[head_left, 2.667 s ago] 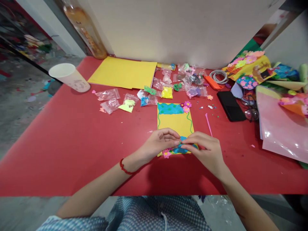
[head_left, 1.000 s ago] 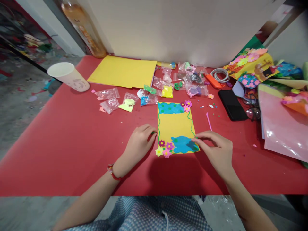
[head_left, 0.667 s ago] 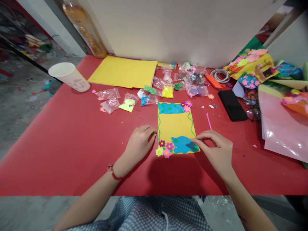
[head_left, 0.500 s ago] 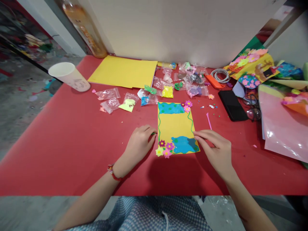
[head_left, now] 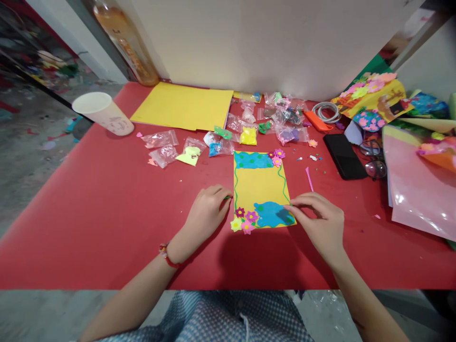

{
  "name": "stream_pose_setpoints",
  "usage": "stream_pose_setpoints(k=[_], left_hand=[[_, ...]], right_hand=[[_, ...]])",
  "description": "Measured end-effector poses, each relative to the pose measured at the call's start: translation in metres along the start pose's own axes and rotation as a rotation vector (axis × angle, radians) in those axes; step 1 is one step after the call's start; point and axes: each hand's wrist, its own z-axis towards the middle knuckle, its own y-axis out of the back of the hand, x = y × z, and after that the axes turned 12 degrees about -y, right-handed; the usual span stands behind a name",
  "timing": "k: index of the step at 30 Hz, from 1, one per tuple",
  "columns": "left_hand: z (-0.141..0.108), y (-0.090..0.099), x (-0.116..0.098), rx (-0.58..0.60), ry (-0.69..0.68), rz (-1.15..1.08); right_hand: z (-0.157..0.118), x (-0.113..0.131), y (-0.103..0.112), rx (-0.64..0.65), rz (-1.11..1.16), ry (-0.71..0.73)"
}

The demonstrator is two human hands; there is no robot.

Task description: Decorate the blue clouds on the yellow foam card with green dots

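Observation:
A yellow card [head_left: 257, 184] lies flat in front of me, with blue clay patches across its top and bottom. Clay flowers [head_left: 246, 218] cluster at its lower left and upper right corners. Wavy green strands run down both sides. My left hand [head_left: 207, 211] rests by the left edge, thumb and finger closed on a small bit of green clay. At the right edge, my right hand [head_left: 321, 223] pinches the lower end of the green clay strand [head_left: 285, 184]. Its fingertips hover over or touch the card's lower right; which one, I cannot tell.
Small bags of coloured clay [head_left: 248, 136] lie behind the card. A pink tool [head_left: 309, 179], a black phone [head_left: 344, 156] and glasses [head_left: 375, 168] are at the right. Yellow sheets [head_left: 185, 105], a paper cup [head_left: 103, 114] and a bottle [head_left: 130, 47] stand or lie at the back left.
My right fingertips have moved slightly down along the card's right edge, and the green strand there now reaches lower. My left hand has stayed in place.

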Motion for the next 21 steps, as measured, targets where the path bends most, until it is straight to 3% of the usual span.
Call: stream_pose_setpoints(k=[5, 11, 21], left_hand=[[0.0003, 0.0001, -0.0004, 0.020, 0.004, -0.002], [-0.0001, -0.0008, 0.0002, 0.035, -0.003, -0.003], [0.0000, -0.0002, -0.0002, 0.035, -0.002, -0.011]], right_hand=[[0.0005, -0.0008, -0.0007, 0.051, -0.042, 0.050], [-0.0007, -0.0008, -0.0017, -0.020, -0.017, -0.001], [-0.0010, 0.0004, 0.0004, 0.017, -0.042, 0.019]])
